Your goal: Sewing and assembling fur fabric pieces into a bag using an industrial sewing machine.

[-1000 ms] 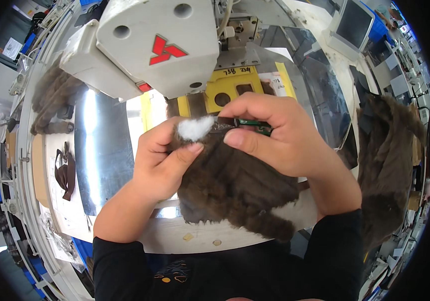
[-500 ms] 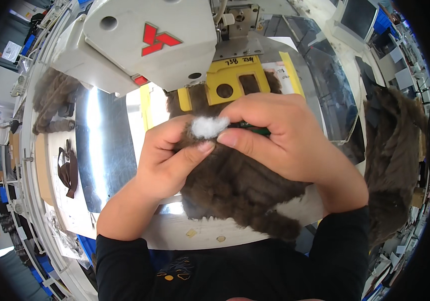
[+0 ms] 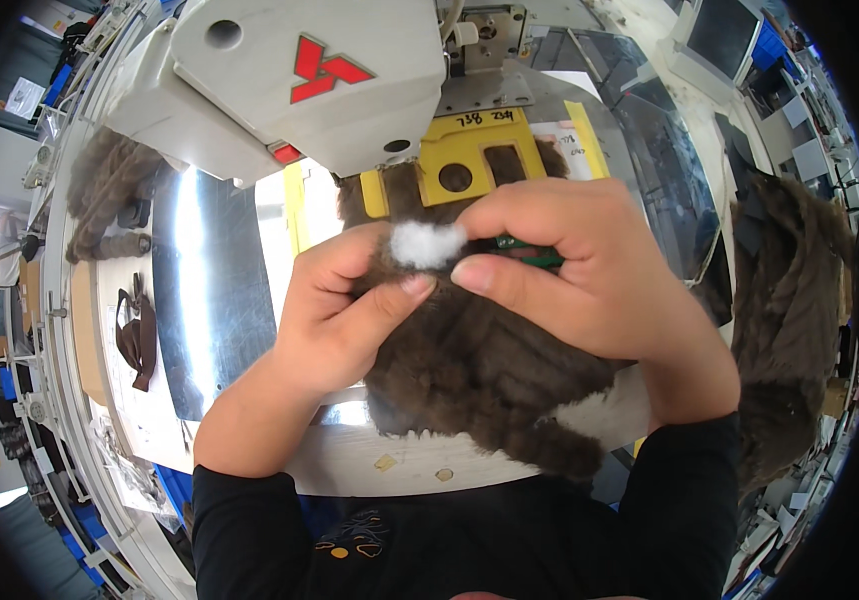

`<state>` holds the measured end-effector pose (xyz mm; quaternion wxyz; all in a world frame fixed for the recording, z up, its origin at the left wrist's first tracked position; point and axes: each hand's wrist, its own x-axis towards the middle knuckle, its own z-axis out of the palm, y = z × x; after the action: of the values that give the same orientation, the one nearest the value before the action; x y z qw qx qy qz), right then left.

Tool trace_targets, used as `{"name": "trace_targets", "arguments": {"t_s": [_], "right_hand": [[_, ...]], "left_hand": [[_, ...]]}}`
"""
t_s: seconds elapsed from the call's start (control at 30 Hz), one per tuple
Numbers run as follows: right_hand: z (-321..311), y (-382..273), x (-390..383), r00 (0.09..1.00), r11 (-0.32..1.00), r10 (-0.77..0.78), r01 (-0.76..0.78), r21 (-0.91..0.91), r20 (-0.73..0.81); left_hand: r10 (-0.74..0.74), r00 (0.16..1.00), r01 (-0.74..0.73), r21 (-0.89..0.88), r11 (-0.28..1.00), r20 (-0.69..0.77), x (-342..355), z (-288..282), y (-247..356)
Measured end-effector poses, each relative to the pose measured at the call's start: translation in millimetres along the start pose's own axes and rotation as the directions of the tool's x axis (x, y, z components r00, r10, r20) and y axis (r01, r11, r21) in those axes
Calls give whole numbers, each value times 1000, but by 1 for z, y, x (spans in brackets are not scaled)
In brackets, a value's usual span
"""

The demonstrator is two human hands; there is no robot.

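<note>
My left hand is closed, thumb against fingers, on an edge of the brown plush fabric. A white tuft of fibre stuffing sits at that edge, between my two hands. Closed around a small green-handled tool, my right hand has its index fingertip touching the tuft and its thumb just below. The tool's working end is mostly hidden, so its kind cannot be told. The fabric hangs below my hands over the work surface.
A white sewing machine head looms just beyond my hands. Under it, a yellow template plate lies over brown plush. More brown plush is heaped at the right, with another pile at the left. A dark brown strap lies nearby.
My right thumb has drawn slightly away from the white tuft, which looks fuller and more upright. The view has shifted a little; the left hand keeps its hold on the plush fabric.
</note>
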<state>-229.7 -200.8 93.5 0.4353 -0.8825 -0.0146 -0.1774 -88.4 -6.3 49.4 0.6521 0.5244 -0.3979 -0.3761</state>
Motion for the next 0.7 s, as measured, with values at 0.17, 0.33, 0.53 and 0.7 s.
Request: {"name": "trace_targets", "arguments": {"t_s": [0.17, 0.33, 0.53, 0.7], "right_hand": [[1, 4, -1, 1000, 1000, -18, 18, -17, -6], [-5, -1, -2, 999, 996, 31, -29, -85, 16], [-4, -5, -4, 996, 994, 74, -69, -86, 51], [1, -4, -4, 999, 995, 31, -29, -93, 18]], "left_hand": [[11, 1000, -13, 68, 998, 23, 2, -1, -3], [28, 999, -28, 34, 999, -17, 2, 0, -3], [30, 998, -30, 7, 1000, -55, 1, 4, -2], [28, 996, -19, 113, 993, -80, 1, 8, -1]]}}
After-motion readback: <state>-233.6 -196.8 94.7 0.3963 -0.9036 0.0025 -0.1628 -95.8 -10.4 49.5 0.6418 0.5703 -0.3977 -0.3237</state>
